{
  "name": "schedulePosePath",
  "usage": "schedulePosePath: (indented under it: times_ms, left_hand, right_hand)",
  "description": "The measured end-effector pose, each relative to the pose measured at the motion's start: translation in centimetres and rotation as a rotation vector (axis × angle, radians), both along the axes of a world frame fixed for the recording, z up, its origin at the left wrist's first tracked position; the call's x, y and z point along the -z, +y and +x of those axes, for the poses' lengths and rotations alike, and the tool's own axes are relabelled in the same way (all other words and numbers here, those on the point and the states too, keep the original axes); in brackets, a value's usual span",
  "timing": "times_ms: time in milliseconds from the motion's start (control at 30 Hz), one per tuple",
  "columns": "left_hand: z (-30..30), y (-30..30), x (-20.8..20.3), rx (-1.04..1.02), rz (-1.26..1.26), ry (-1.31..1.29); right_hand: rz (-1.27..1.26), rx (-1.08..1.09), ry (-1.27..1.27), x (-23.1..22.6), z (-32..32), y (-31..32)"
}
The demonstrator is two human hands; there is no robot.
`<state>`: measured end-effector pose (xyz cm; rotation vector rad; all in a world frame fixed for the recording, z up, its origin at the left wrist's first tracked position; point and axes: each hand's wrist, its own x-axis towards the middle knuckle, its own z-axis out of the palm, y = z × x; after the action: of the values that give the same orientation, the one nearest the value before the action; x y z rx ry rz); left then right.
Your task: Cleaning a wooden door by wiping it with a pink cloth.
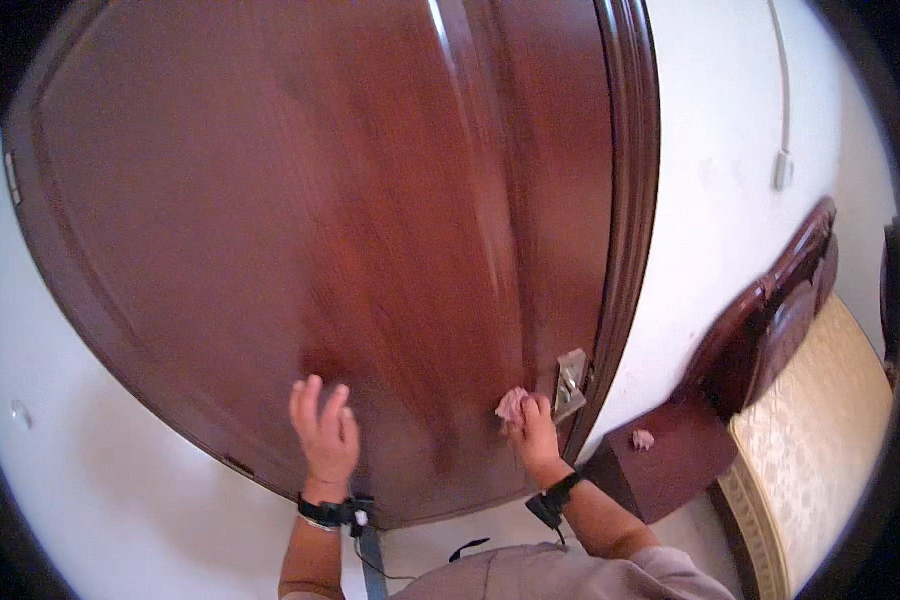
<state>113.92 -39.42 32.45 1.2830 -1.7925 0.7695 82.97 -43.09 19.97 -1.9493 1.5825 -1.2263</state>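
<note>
In front of me stands a dark reddish-brown wooden door (400,220) with a glossy surface. My right hand (537,432) is closed round a crumpled pink cloth (512,407), close to the door just left of its metal handle plate (570,384). Whether the cloth presses on the wood I cannot tell. My left hand (327,435) is raised before the lower part of the door, its fingers apart and nothing in them. Black bands with small devices sit on both wrists.
To the right, a dark brown box-like stand (670,462) carries another small crumpled pink piece (643,439). Beside it are a dark carved wooden chair back (770,330) and a table with a pale gold patterned cover (820,420). A white wall switch (784,171) hangs below a cable.
</note>
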Motion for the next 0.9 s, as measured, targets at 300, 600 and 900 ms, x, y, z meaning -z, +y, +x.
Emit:
schedulePosePath:
  times_ms: [300, 600, 900]
  left_hand:
    - [9.1, -0.6, -2.9, -0.037, -0.11, -0.243]
    - [11.1, -3.2, 0.0, -0.121, -0.248, -0.449]
    - [10.9, -4.5, 1.1, -0.092, -0.316, -0.444]
  right_hand:
    - [-0.401, 0.32, -0.293, -1.8, 1.1, -1.8]
    - [-0.267, 0.381, -0.344, 5.5, 10.4, 0.0]
    - [-0.363, 0.192, -0.479, 6.0, 11.4, 2.1]
